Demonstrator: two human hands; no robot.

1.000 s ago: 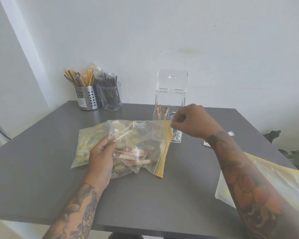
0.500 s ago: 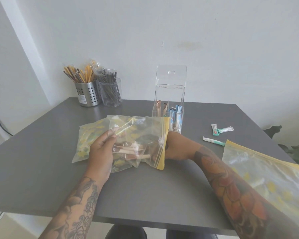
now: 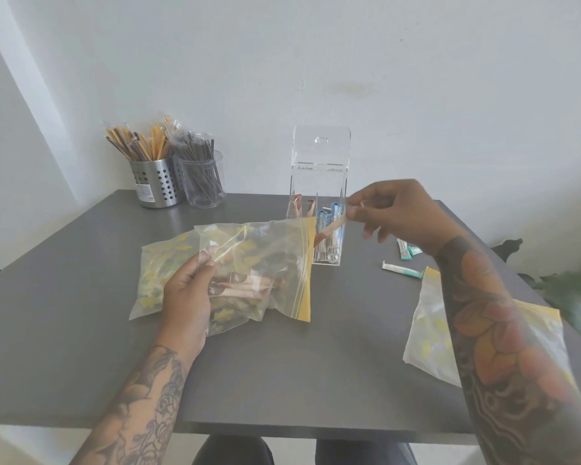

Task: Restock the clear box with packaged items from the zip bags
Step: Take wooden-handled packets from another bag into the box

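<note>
A person seated at a grey tabletop [image 3: 282, 380] restocks a clear box [image 3: 319, 182] whose hinged lid stands open against the wall, leaving the top free for loading. The right hand [image 3: 396, 209] pinches one slim tan packet [image 3: 331, 228] by its upper end, fingers [image 3: 356, 214] clamped on it, and holds it slanted in the air between the mouth of the zip bag [image 3: 259, 263] and the box, the packet's lower end apparently just clear of the bag's yellow strip. The left hand [image 3: 188, 293] grips the bag's near side, thumb and fingers closed on the plastic, likely to steady it and keep the opening turned toward the box. More tan packets [image 3: 249, 283] lie inside. A second bag [image 3: 161, 273] lies partly beneath the first, and a third bag [image 3: 430, 330] rests flat at the right under the forearm. The box already holds brown packets on its left and blue packets [image 3: 332, 216] on its right. Three teal-and-white packets [image 3: 403, 266] lie loose on the tabletop beside it. A perforated steel cup [image 3: 156, 186] and a clear cup [image 3: 203, 182] of wrapped sticks stand at the back corner.
</note>
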